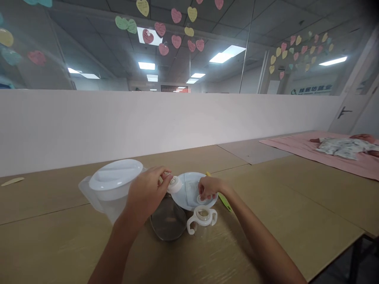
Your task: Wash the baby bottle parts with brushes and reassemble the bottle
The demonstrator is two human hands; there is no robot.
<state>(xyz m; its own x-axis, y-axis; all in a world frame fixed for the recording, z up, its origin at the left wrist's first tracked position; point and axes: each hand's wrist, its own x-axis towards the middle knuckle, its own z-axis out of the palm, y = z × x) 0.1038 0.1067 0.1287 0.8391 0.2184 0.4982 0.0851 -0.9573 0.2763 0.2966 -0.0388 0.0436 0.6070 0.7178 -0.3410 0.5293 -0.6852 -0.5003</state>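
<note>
My left hand (151, 189) is closed round a white bottle collar (174, 184), held above the left rim of a white bowl (180, 199). Inside the bowl, my right hand (209, 187) pinches a small clear-white disc (201, 199). A bottle with a white two-handled ring (203, 216) stands upright in front of the bowl, its mouth uncovered. Left of that bottle lies a dark grey oval container (168, 221). A green and yellow brush (225, 202) shows partly behind the bowl and my right wrist.
A white lidded pitcher (115, 179) stands left of my left hand. On the wooden table (281, 213), a pink cloth (293, 142) with a doll in patterned clothing (340, 147) lies far right. A white wall (177, 122) runs behind.
</note>
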